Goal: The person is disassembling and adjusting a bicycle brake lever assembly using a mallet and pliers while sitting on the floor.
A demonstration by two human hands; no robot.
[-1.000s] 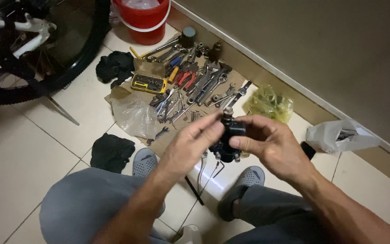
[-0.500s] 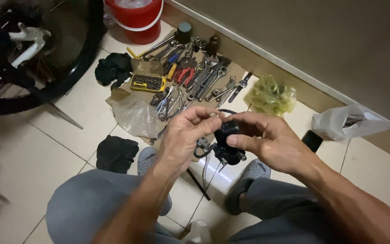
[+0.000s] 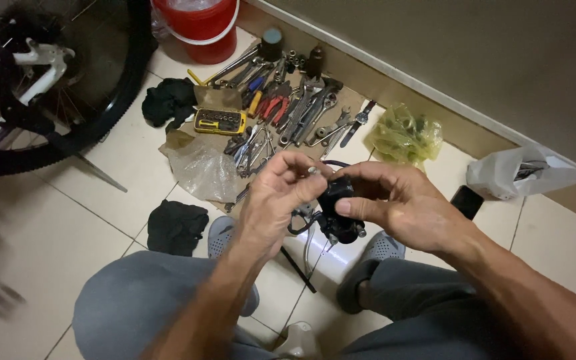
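Now, against the frame half a second back, your view has tipped slightly: the red plastic bucket (image 3: 198,27) and the black knobbly bicycle tyre (image 3: 95,113) sit a little lower in view, while both hands stay raised over your knees in much the same pose.

Your left hand (image 3: 271,200) has its fingers curled, thumb and forefinger pinched on a small silvery metal piece (image 3: 313,171), too small to identify. Your right hand (image 3: 401,207) is closed round the black metal bicycle part (image 3: 337,212), thumb pressed flat on its near face; the part is held in the air between the two hands, above the grey perforated rubber shoes (image 3: 375,250), with thin wires hanging from its underside.

On the glossy cream tiled floor (image 3: 55,233): a spread of steel spanners and red-handled pliers (image 3: 288,110) on flat brown cardboard, a yellow rectangular bit case (image 3: 219,121), a crumpled clear plastic sheet (image 3: 201,170), two black cloth rags (image 3: 176,227), a yellow-green crinkled plastic bag (image 3: 405,133) and a white plastic bag (image 3: 521,173) near the wall.
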